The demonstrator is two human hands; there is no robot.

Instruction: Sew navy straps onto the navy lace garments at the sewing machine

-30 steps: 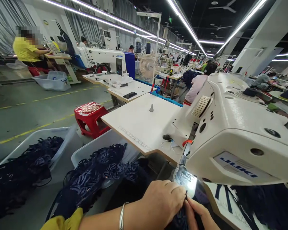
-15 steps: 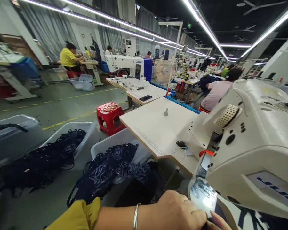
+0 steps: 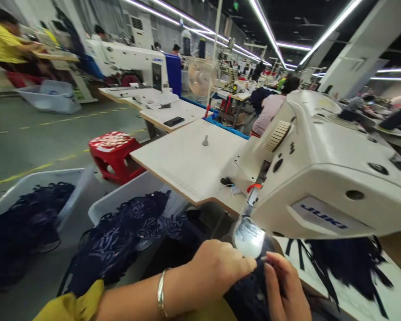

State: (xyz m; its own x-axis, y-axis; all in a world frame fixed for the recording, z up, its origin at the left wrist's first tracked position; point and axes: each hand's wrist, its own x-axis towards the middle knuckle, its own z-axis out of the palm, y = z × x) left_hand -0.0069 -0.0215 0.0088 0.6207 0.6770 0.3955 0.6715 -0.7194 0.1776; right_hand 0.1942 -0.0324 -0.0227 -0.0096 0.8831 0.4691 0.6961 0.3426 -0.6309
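Note:
A white JUKI sewing machine point(image 3: 307, 178) stands at the right, its lamp lighting the shiny plate point(image 3: 249, 238) under the needle area. My left hand point(image 3: 220, 267), with a silver bangle at the wrist, is closed at the near edge of that plate; its fingertips are partly hidden. Just right of it, my right hand point(image 3: 284, 285) has its thumb and fingers pinched together. Navy fabric point(image 3: 249, 290) hangs below and between both hands, and they grip its upper edge. How it lies at the needle is hidden.
Plastic bins point(image 3: 93, 209) heaped with navy strappy pieces point(image 3: 120, 240) stand on the floor to the left. More navy pieces point(image 3: 347, 265) lie on the white table at right. Beyond are a red stool point(image 3: 115, 158), a tabletop point(image 3: 190, 165), a phone point(image 3: 174, 121) and co-workers.
The view has swung right, bringing the machine, the navy pieces on the right and my right hand more fully into sight. Both hands remain close together by the lit plate.

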